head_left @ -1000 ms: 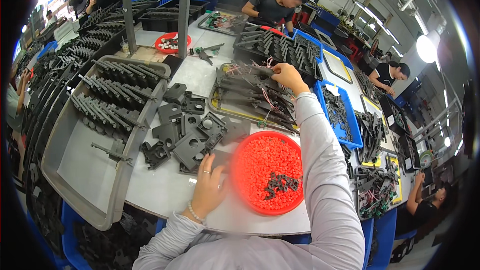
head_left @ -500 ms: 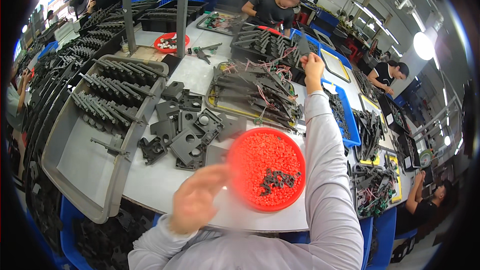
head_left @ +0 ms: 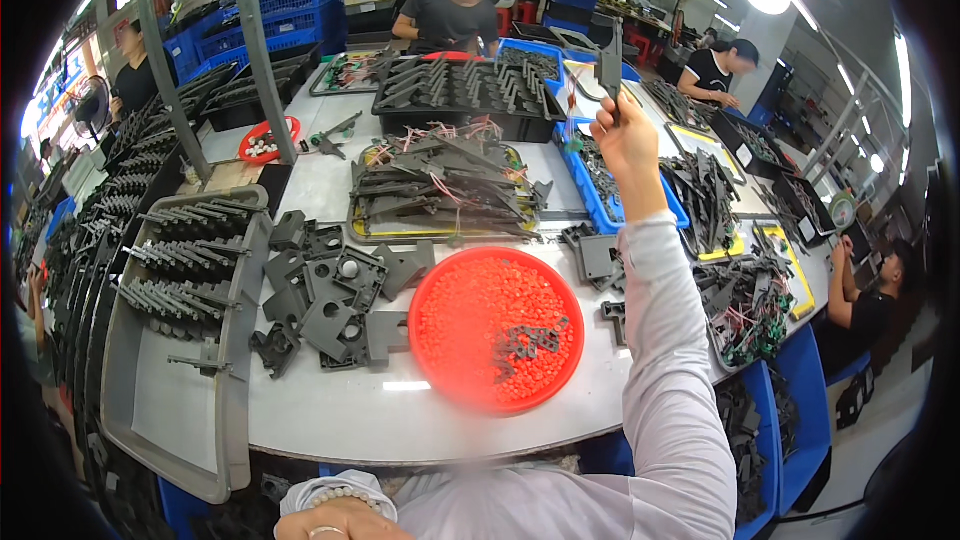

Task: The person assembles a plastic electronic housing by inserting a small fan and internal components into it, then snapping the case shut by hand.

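My right hand [head_left: 625, 135] is raised at arm's length above the far right of the table. Its fingers are closed on a long, dark grey plastic part [head_left: 609, 72] that points upward. Low at the frame's bottom edge is my left hand [head_left: 345, 520], close to my body, wearing a ring and a beaded bracelet; its fingers are cut off. Between my arms stands a round red tray [head_left: 420, 365] of small red pellet-like pieces [head_left: 470, 300], with several small dark clips [head_left: 535, 340] on top. Left of it lie dark square plastic housings [head_left: 325, 315] in a loose pile.
A grey bin [head_left: 240, 380] with rows of long parts stands at the left. Beyond the red tray, a tray of wired dark parts [head_left: 440, 185] and a black crate [head_left: 460, 120] sit. Blue bins [head_left: 605, 205] line the right. Co-workers sit across and at right.
My left hand has drawn back from beside the red tray to the bottom edge. My right hand stays raised with the grey part, which shows more clearly. The whole view has shifted.
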Available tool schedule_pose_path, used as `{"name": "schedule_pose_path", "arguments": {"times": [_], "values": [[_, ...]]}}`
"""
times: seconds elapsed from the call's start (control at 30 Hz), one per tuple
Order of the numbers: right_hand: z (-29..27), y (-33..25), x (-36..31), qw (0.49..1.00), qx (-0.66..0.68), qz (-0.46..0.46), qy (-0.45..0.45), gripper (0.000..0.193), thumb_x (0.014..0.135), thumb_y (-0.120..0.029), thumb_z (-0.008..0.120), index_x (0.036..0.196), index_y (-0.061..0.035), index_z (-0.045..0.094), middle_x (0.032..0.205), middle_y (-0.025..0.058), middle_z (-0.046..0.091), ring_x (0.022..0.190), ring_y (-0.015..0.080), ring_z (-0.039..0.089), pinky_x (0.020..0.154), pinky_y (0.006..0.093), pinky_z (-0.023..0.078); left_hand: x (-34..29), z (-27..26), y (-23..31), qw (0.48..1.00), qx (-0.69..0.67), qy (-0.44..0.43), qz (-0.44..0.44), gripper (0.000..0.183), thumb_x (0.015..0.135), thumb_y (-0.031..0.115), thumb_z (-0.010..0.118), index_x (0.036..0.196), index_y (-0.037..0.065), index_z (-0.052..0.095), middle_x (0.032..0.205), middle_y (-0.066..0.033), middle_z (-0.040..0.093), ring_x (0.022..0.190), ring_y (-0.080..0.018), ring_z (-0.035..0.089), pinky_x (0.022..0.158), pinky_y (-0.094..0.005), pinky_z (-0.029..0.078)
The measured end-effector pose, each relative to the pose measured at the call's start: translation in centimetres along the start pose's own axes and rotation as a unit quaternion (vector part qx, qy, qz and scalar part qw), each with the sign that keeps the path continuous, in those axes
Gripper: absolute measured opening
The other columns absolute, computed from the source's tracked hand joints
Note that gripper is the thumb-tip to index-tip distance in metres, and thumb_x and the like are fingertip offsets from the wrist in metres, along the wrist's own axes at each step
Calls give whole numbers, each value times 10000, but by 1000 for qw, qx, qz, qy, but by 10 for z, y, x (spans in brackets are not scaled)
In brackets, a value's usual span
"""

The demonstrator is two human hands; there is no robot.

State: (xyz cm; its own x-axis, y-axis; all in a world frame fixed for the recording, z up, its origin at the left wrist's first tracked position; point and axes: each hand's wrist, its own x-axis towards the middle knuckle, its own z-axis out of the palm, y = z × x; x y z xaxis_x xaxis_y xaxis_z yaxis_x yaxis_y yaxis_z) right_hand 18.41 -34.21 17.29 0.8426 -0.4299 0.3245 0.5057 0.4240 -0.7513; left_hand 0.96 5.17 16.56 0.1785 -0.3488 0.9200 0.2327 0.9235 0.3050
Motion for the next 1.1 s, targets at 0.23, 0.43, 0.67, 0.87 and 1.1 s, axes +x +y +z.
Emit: {"name": "schedule_pose_path", "arguments": {"times": [0.23, 0.43, 0.67, 0.87, 1.1], "values": [[-24, -28, -110, 997, -7, 59, -54, 106, 912, -194, 521, 902, -89, 528, 684, -38, 437, 574, 70, 408, 563, 242, 374, 10, -12, -24, 991, -43, -117, -53, 125, 859, 79, 551, 923, 21, 641, 896, -169, 608, 844, -338, 596, 698, -408, 488], [-26, -23, -172, 989, -2, 51, -140, 286, 935, -226, 472, 1127, -16, 504, 614, 19, 481, 587, 140, 464, 601, 286, 399, -10, 23, -62, 975, 22, 218, 30, 381, 875, 285, 539, 1164, 41, 502, 1127, -211, 529, 1008, -353, 503, 843, -394, 416], [-57, -24, -217, 967, 95, 77, -224, 267, 946, -268, 418, 1149, -95, 439, 513, -46, 432, 545, 76, 379, 580, 288, 309, 34, 21, -20, 992, 103, -8, 72, 181, 909, 304, 489, 984, 141, 516, 1060, -51, 488, 964, -258, 464, 774, -382, 354], [-80, -24, -234, 945, 206, 62, -248, 169, 907, -222, 526, 970, -105, 422, 520, -23, 487, 516, 94, 415, 564, 280, 348, -47, -18, 5, 950, 4, -147, -274, 272, 823, 87, 560, 1048, -65, 579, 1067, -210, 592, 1018, -386, 556, 893, -502, 412], [-72, -6, -243, 907, 285, 113, -288, 198, 900, -241, 542, 919, -87, 419, 539, 4, 476, 524, 119, 424, 544, 298, 355, -106, -125, -18, 377, 828, 7, -415, 607, 673, 140, 705, 1217, 8, 471, 1250, -156, 486, 1191, -301, 442, 979, -432, 358]]}}
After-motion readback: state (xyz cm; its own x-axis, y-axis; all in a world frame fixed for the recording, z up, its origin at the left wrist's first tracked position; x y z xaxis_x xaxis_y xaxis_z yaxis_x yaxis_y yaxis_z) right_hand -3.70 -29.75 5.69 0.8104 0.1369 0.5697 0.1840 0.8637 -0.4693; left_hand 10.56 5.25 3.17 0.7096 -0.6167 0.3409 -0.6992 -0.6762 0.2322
